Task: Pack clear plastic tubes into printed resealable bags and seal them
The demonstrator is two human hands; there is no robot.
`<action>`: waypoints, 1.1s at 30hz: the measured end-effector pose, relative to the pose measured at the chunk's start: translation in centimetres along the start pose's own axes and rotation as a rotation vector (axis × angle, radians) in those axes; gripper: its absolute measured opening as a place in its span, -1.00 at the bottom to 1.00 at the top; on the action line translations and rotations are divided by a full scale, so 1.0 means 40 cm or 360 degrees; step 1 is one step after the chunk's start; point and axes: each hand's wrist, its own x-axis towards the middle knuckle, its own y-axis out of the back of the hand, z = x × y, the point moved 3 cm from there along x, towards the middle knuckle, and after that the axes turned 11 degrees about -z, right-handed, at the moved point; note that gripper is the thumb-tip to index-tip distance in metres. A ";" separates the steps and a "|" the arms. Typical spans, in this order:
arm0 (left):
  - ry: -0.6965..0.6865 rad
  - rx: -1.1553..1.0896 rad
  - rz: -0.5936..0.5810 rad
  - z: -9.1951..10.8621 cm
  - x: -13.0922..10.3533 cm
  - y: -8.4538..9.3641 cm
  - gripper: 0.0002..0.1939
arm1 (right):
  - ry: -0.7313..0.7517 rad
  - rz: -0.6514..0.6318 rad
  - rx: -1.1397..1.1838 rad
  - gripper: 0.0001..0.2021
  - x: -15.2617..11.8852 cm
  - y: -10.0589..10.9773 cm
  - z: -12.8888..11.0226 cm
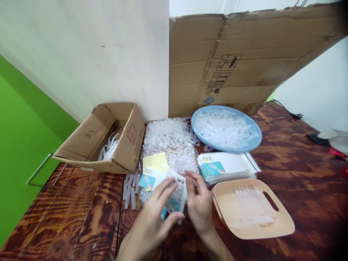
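A small printed packet [178, 192], white with a barcode and some teal, is held between my two hands at the front middle of the table. My left hand [156, 214] has its fingers over the packet's left side, with the thumb low beside it. The fingers and thumb of my right hand [199, 201] close on its right edge. Behind the packet lie a white and teal card [152, 176] and a yellow sheet of small round stickers [155, 160]. The packet's lower part is partly blurred.
Small translucent plastic pieces [168, 136] are heaped behind my hands. An open cardboard box [130, 145] stands left, a blue basin [252, 146] of clear tubes back right. Stacked printed packets [233, 163] and a beige board [282, 224] with translucent tubes [251, 206] lie right.
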 end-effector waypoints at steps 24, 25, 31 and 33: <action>0.0044 -0.0475 0.0910 -0.167 0.054 0.022 -0.91 | 0.0303 -0.0150 0.0130 -0.94 0.075 0.004 0.001; 0.0014 -0.0500 0.0905 -0.170 0.052 0.022 -0.91 | 0.0331 -0.0151 0.0107 -0.94 0.073 0.005 0.003; -0.0104 -0.0491 0.0852 -0.196 0.028 0.010 -0.89 | 0.0382 -0.0282 0.0087 -0.94 0.057 0.002 0.032; -0.0046 -0.0512 0.0844 -0.211 0.013 -0.001 -0.88 | 0.0369 -0.0328 0.0069 -0.91 0.045 0.002 0.044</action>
